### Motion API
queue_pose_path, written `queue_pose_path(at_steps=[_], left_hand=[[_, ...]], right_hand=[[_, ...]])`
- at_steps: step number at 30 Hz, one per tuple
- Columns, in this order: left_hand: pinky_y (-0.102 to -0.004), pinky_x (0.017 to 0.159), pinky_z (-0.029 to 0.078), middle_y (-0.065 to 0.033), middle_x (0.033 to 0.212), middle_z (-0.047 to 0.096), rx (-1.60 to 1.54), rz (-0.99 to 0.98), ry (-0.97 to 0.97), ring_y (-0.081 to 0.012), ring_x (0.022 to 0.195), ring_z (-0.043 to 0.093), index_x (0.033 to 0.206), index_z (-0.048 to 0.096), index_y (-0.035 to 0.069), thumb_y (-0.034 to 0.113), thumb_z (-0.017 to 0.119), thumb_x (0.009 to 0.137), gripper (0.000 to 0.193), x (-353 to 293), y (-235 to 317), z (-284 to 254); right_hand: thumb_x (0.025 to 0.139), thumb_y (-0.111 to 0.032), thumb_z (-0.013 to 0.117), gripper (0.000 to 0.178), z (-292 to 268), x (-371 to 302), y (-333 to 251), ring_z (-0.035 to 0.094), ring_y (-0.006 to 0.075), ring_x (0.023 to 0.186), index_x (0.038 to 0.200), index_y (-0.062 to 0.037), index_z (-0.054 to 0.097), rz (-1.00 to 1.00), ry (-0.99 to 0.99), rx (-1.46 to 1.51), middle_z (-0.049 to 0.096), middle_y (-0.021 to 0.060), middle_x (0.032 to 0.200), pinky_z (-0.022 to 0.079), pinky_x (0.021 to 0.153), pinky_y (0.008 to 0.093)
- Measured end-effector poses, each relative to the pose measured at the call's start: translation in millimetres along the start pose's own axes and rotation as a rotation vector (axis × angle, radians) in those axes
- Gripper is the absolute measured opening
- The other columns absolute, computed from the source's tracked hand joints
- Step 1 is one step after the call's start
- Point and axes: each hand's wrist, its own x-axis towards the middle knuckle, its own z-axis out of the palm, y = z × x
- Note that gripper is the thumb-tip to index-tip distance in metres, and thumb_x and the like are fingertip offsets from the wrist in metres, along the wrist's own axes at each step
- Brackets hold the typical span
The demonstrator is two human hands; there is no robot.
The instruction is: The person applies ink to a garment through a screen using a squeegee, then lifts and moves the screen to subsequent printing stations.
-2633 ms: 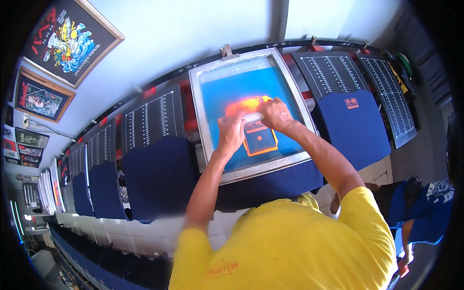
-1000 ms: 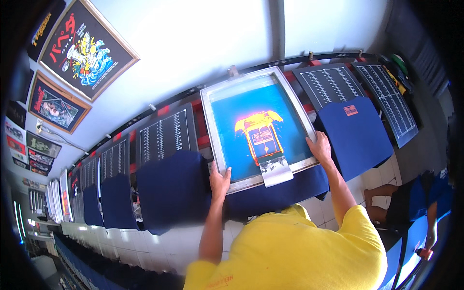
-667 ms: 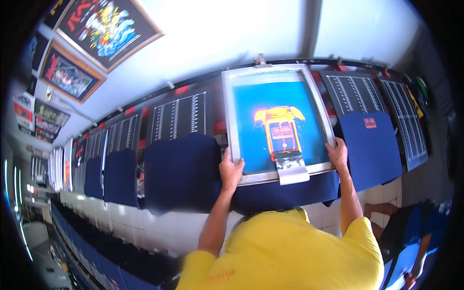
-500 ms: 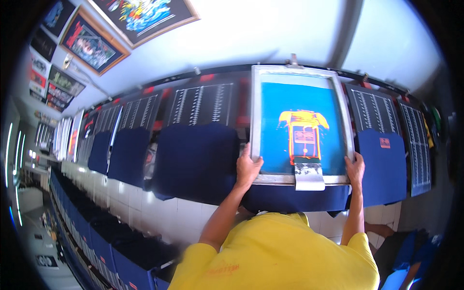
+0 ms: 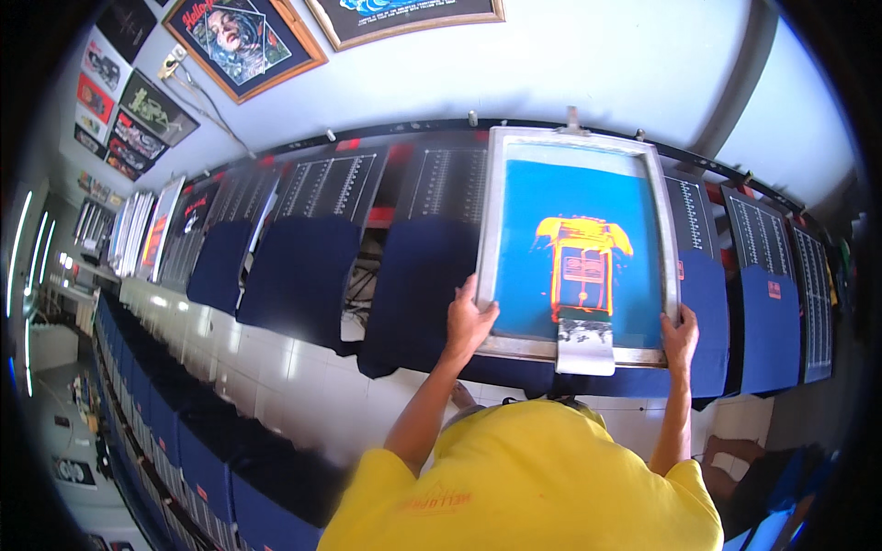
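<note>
With both hands I grip a screen-printing frame (image 5: 490,220), pale-rimmed with blue mesh, in front of me. My left hand (image 5: 470,321) is closed round its left side near the lower corner. My right hand (image 5: 680,338) clasps the opposite side at a similar height. Yellow-orange ink (image 5: 583,241) is smeared on the mesh over a block-shaped design. A squeegee (image 5: 585,347) with a pale handle lies on the mesh and overhangs the frame's near edge. Navy cloth (image 5: 418,285), apparently a shirt, shows beside the frame; what lies directly beneath is hidden.
Dark boards (image 5: 447,184) carrying navy shirts line a long rail (image 5: 423,126) by the wall. On the right, one shirt (image 5: 770,331) bears a small orange print. More dark shirts (image 5: 202,450) hang in a row at lower left. Framed pictures (image 5: 243,46) hang above.
The frame, still in both hands, has travelled left along the row of boards. Boards, shirts and wall pictures have shifted rightward in view. The squeegee remains on the mesh.
</note>
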Motion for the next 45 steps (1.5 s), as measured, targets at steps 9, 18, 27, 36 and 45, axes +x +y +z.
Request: queue_pose_path(at_steps=[9,18,27,36,45], left_hand=[[-0.0387,0.109,0.042,-0.0261,0.116,0.068,-0.015,-0.034,0.058,-0.0353,0.113,0.065,0.134,0.053,-0.005,0.015,0.077,0.075,0.067,39.2,-121.2,-106.4],[-0.0355,0.094,0.051,-0.0247,0.120,0.066,-0.016,-0.079,-0.048,-0.0286,0.107,0.068,0.137,0.049,-0.009,0.009,0.075,0.078,0.067,88.7,-139.6,-127.4],[-0.0330,0.095,0.051,-0.0229,0.123,0.066,-0.039,-0.079,-0.086,-0.0234,0.110,0.066,0.137,0.046,-0.014,0.003,0.073,0.079,0.065,106.9,-147.8,-126.0],[-0.0319,0.091,0.052,-0.0208,0.119,0.068,-0.069,-0.080,-0.086,-0.0213,0.104,0.068,0.136,0.047,-0.014,0.000,0.072,0.079,0.064,108.9,-144.3,-129.1],[-0.0310,0.090,0.052,-0.0185,0.117,0.068,-0.260,-0.074,-0.113,-0.0193,0.103,0.066,0.135,0.048,-0.013,-0.002,0.072,0.079,0.062,105.9,-139.1,-130.3]], right_hand=[[0.076,-0.024,0.076,0.052,109.1,-42.6,-106.2,0.064,0.0389,0.103,0.116,0.0066,0.064,-0.037,-0.021,0.045,0.066,0.0246,0.110,0.050,0.090,0.0428],[0.078,-0.026,0.074,0.052,146.0,-35.6,-141.3,0.063,0.0383,0.104,0.119,0.0046,0.064,0.040,-0.024,0.077,0.065,0.0244,0.111,0.049,0.093,0.0436],[0.078,-0.025,0.075,0.052,158.9,-21.0,-146.1,0.062,0.0394,0.106,0.118,0.0054,0.063,0.047,-0.042,0.075,0.064,0.0249,0.110,0.048,0.094,0.0442],[0.078,-0.026,0.075,0.052,162.1,-25.9,-147.9,0.063,0.0389,0.104,0.119,0.0054,0.064,0.071,-0.029,0.081,0.065,0.0242,0.108,0.049,0.092,0.0442],[0.078,-0.025,0.075,0.049,156.4,-25.0,-151.1,0.063,0.0370,0.098,0.116,0.0048,0.065,0.070,-0.032,0.080,0.064,0.0214,0.104,0.050,0.088,0.0438]])
